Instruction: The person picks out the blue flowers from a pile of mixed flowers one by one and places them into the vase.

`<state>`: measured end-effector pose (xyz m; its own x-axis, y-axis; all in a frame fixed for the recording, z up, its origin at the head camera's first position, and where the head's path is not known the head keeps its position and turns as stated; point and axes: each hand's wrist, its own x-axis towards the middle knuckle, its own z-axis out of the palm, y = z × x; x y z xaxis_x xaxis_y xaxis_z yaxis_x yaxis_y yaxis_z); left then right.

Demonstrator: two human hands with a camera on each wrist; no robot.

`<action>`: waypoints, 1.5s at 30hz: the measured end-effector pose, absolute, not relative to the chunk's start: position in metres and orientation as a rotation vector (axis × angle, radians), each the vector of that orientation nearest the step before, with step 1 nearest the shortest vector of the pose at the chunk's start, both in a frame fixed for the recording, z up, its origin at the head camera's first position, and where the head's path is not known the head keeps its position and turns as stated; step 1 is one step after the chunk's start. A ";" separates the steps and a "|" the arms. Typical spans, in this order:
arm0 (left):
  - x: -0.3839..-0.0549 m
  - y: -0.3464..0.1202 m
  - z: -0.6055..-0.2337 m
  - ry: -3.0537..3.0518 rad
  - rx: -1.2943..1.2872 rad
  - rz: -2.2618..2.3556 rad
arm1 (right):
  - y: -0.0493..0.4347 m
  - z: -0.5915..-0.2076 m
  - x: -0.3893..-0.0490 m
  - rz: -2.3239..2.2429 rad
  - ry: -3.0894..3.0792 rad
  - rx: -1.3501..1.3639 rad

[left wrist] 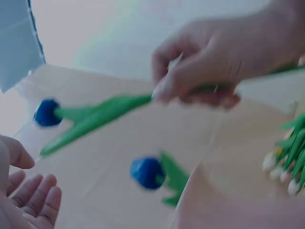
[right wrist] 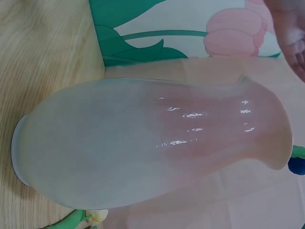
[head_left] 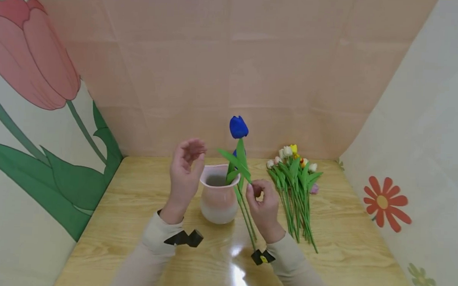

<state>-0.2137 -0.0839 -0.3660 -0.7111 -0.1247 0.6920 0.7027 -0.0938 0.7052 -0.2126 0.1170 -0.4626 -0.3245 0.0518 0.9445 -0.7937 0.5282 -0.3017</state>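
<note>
A blue tulip (head_left: 239, 127) stands upright in front of my right hand (head_left: 264, 203), whose thumb and fingers pinch it just below its green leaves (head_left: 240, 160). Its stem runs down past the right side of a pink and white vase (head_left: 219, 206). In the left wrist view, a second blue tulip (left wrist: 147, 172) shows at the vase's rim (left wrist: 195, 191); in the head view the held flower's leaves mostly cover it. On the vase's left side my left hand (head_left: 186, 179) is raised near the rim, fingers loosely bent, holding nothing.
To the right on the wooden table (head_left: 136, 207) lies a bunch of tulips (head_left: 297, 183) in white, yellow and other colours, stems toward me. A pink backdrop (head_left: 231, 75) rises behind the table. Flower-printed panels (head_left: 422, 145) flank both sides.
</note>
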 end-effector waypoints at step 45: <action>-0.194 -0.053 -0.369 -1.977 -0.705 -2.226 | 0.161 -0.505 -0.241 0.764 -2.910 0.105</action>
<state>-0.1944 -0.0530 -0.3687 -0.8907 0.2376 0.3876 0.3569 -0.1629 0.9198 -0.2412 0.1612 -0.5049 -0.9891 -0.0338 0.1436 -0.1000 0.8693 -0.4840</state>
